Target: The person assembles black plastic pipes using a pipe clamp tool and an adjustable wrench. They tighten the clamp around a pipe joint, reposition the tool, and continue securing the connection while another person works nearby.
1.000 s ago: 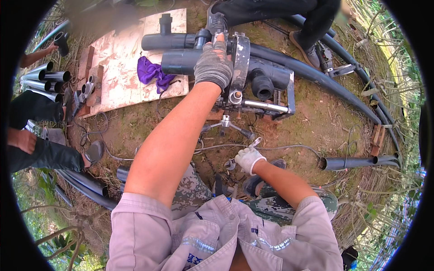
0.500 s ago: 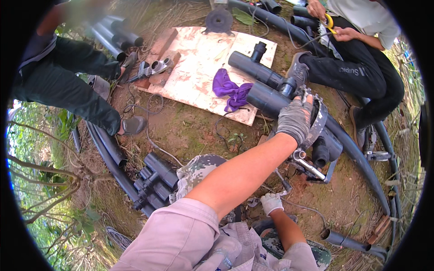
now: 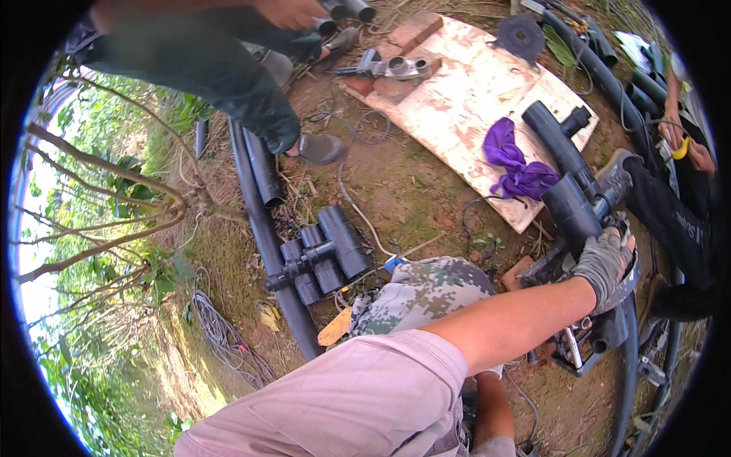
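At the right of the view, the left hand (image 3: pixel 605 263), gloved in grey, is closed over the top of a metal clamp frame (image 3: pixel 586 343) that carries a black pipe (image 3: pixel 567 209). The fingers are wrapped around the frame's upper edge. The right hand (image 3: pixel 491 373) is mostly hidden beneath the left forearm; only a strip of white glove is seen, and whether its fingers are open or closed cannot be told.

The pipe is held in the clamp just beside a wooden board (image 3: pixel 457 99), on which a purple rag (image 3: pixel 518 164) lies near the pipe's far end.

Several risks are judged from this position. Fingers could be pinched if the clamp is shifted while gripped at the edge. The pipe could be pulled out of line by the sideways lean. A cable (image 3: pixel 358 206) crosses the dirt nearby and could be snagged. A second person's foot (image 3: pixel 617 171) rests close to the pipe and could be struck.
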Motion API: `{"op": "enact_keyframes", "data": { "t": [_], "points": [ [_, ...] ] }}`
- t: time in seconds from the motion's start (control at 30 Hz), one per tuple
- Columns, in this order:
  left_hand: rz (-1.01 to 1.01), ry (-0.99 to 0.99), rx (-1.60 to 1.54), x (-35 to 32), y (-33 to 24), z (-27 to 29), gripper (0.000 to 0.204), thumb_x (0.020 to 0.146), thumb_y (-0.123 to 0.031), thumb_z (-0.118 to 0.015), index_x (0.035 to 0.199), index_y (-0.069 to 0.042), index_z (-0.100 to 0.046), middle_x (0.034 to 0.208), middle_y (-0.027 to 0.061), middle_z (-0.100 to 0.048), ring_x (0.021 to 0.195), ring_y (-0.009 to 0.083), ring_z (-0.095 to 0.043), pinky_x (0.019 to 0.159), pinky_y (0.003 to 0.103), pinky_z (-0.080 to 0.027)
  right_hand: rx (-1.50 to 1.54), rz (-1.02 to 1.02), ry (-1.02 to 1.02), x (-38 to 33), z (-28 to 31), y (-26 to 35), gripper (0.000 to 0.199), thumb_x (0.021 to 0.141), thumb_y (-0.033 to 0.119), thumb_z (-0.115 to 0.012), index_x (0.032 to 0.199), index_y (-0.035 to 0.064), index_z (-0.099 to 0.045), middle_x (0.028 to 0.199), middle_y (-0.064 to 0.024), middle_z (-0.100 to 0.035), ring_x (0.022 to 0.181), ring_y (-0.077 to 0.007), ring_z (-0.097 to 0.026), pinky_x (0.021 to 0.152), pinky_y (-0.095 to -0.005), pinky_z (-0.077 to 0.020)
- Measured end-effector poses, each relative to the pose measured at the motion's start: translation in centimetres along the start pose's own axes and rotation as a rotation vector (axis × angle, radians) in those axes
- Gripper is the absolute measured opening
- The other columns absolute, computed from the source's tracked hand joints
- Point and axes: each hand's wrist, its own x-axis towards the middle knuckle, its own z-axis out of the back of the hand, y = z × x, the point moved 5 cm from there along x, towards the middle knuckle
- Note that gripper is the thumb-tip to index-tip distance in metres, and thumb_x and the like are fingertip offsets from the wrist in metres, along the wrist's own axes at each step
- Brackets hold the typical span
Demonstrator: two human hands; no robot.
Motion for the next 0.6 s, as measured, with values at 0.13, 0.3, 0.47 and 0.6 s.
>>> {"op": "enact_keyframes", "data": {
  "t": [0.13, 0.3, 0.47, 0.6],
  "points": [
    [-0.032, 0.111, 0.127, -0.6, -0.6, 0.3, 0.079, 0.092, -0.035, -0.059, 0.16, -0.005, -0.032, 0.147, 0.0246, -0.046, 0.137, 0.0352, -0.046, 0.099, 0.045, -0.043, 0.117, -0.043, 0.307, -0.7, -1.7, 0.7, 0.041, 0.095, 0.03, -0.06, 0.132, 0.014, -0.068, 0.14, -0.0142, -0.064, 0.13, -0.035, -0.059, 0.111, -0.0484, -0.0416],
    [-0.058, -0.071, -0.04, 0.5, -1.4, -0.6, 0.061, 0.092, -0.039, -0.056, 0.142, -0.005, -0.049, 0.136, 0.0216, -0.054, 0.129, 0.0328, -0.052, 0.096, 0.047, -0.047, 0.316, -0.036, 0.653, -5.3, -1.7, -0.4, 0.046, 0.094, 0.031, -0.062, 0.136, 0.0122, -0.065, 0.143, -0.0164, -0.061, 0.132, -0.0377, -0.058, 0.113, -0.0456, -0.0418],
    [-0.047, -0.081, -0.025, 0.7, 0.6, 1.3, 0.068, 0.093, -0.043, -0.059, 0.148, -0.007, -0.044, 0.137, 0.0217, -0.054, 0.126, 0.0348, -0.057, 0.102, 0.045, -0.047, 0.249, -0.079, 0.896, -1.7, 11.3, 3.0, 0.037, 0.09, 0.03, -0.068, 0.114, 0.0028, -0.066, 0.117, -0.026, -0.069, 0.113, -0.042, -0.066, 0.096, -0.0493, -0.0515],
    [-0.075, 0.041, 0.071, 1.7, -0.1, -0.8, 0.079, 0.09, -0.034, -0.067, 0.157, -0.01, -0.033, 0.147, 0.0259, -0.047, 0.13, 0.0379, -0.057, 0.106, 0.046, -0.047, 0.268, -0.422, 0.696, -1.2, 22.0, 5.2, 0.039, 0.092, 0.036, -0.069, 0.113, 0.0028, -0.064, 0.104, -0.0252, -0.072, 0.101, -0.045, -0.068, 0.086, -0.0522, -0.053]
  ]
}}
